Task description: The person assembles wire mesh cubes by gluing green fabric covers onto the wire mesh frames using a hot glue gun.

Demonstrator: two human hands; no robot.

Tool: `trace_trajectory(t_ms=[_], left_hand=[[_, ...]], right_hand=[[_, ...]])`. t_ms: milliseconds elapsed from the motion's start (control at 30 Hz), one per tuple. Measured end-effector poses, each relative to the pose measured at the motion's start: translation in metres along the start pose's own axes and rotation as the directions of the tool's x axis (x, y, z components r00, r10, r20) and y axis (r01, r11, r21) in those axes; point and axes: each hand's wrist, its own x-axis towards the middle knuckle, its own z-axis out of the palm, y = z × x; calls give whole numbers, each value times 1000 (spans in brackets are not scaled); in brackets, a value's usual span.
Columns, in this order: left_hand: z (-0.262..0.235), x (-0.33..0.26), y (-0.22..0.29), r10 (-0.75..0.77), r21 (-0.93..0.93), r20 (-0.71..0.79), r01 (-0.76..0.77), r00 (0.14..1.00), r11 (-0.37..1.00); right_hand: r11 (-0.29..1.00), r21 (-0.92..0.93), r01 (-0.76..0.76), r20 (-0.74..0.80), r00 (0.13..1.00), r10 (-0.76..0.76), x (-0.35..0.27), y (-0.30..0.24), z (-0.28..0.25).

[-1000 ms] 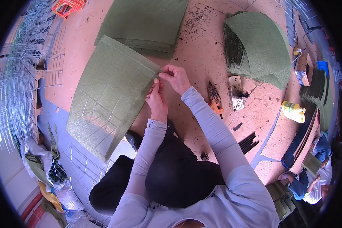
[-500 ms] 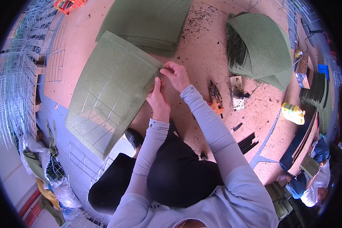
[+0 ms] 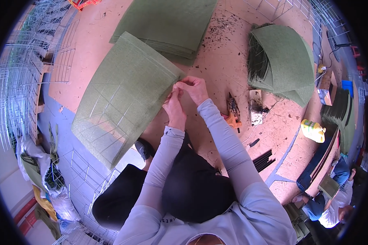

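Observation:
A sheet of green mesh fabric (image 3: 126, 73) slants across the left of the head view, bowed over my lap side. Thin wires of a grid (image 3: 106, 107) show through its lower part. At the sheet's right corner my right hand (image 3: 195, 89) pinches the edge between thumb and fingers. Just below it, my left hand (image 3: 175, 108) closes on the same edge, its fingertips touching or nearly touching the right thumb. Whether a thread or something else small sits between the fingers is too small to tell.
Flat green mesh sheets (image 3: 167, 24) lie stacked ahead, and a curved pile (image 3: 288, 61) sits at right. An orange glue gun (image 3: 233, 112), a stained board (image 3: 256, 107), black sticks (image 3: 263, 161) and a yellow bottle (image 3: 313, 130) lie rightward. Wire racks (image 3: 20, 85) line the left; another person (image 3: 335, 200) works lower right.
Both hands have come closer together at the mesh sheet's corner, fingertips now meeting. The left hand has moved slightly right; the whole view has shifted a little.

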Motion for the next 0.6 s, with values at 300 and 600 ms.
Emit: trace_trajectory(t_ms=[300, 600], left_hand=[[-1, -14, 13, -88, -77, 38, 91, 995, 993], [-6, -7, 9, 41, -17, -54, -42, 998, 999]], right_hand=[[992, 45, 121, -85, 989, -117, 3, 15, 5], [990, 51, 132, -160, 980, -123, 2, 11, 16]])
